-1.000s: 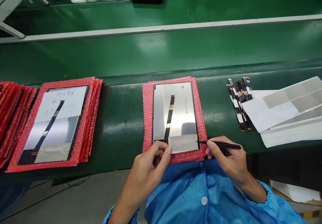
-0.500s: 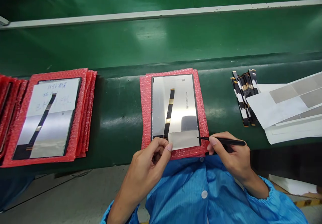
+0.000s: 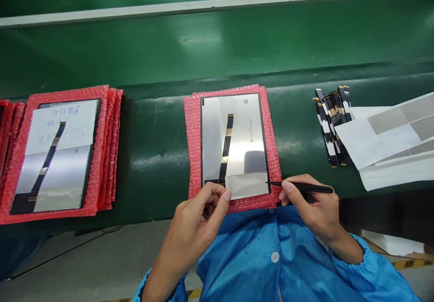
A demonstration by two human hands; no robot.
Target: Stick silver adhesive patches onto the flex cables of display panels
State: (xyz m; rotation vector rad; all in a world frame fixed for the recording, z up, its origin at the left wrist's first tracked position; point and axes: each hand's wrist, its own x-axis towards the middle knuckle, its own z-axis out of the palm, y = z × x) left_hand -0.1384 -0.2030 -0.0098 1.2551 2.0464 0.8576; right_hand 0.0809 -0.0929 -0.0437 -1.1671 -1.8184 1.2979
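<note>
A display panel (image 3: pixel 249 125) lies back side up on red bubble-wrap bags (image 3: pixel 194 157) in front of me. A dark flex cable (image 3: pixel 226 147) runs along its left part. Over the panel's lower right end is a pale grey rectangular sticker (image 3: pixel 247 186). My left hand (image 3: pixel 203 211) pinches the sticker's lower left corner between thumb and forefinger. Black tweezers (image 3: pixel 310 187) are gripped in my right hand (image 3: pixel 310 207), their tip at the sticker's right edge. Whether the sticker is stuck down or just above the panel, I cannot tell.
To the left, another panel (image 3: pixel 56 171) with a handwritten paper (image 3: pixel 61 128) rests on stacked red bubble-wrap bags (image 3: pixel 101 157). On the right lie several loose flex cables (image 3: pixel 332 123) and white sheets with grey stickers (image 3: pixel 379 143). A pale rail (image 3: pixel 210 8) crosses the green bench behind.
The view has shifted slightly, so the bench items sit a little higher in the picture. Both hands keep nearly the same pose at the sticker, tweezers still at its right edge.
</note>
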